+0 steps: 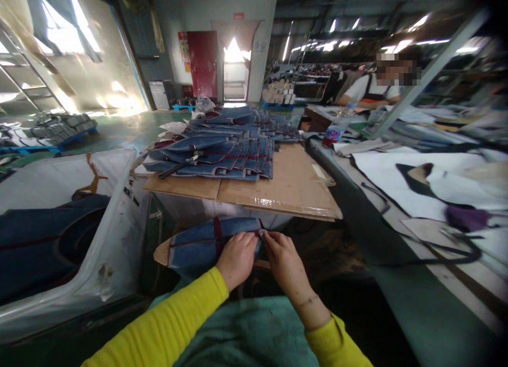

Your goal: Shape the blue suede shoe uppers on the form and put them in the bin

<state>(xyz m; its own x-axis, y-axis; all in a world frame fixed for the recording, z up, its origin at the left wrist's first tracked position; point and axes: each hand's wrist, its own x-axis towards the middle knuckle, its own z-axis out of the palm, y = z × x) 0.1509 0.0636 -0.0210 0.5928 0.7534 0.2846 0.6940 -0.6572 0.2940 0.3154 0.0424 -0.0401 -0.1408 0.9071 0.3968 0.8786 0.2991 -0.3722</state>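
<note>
In front of me a blue denim piece (194,248) with dark red trim lies over a narrow wooden board (162,253), whose pointed end sticks out at the left. My left hand (238,258) is closed, its thumb and fingers gripping the piece near its right end. Right beside it my right hand (286,261) pinches at that same end, fingertips nearly touching those of the left. A small greyish bit shows between the fingertips, too small to name.
Stacked denim pieces (238,150) lie on a cardboard sheet (278,189) ahead, with a dark-handled tool (177,168) on them. A white bin (115,197) holding denim stands left. At right are a cloth-covered table (381,171), a bottle (333,131) and a seated person (365,91).
</note>
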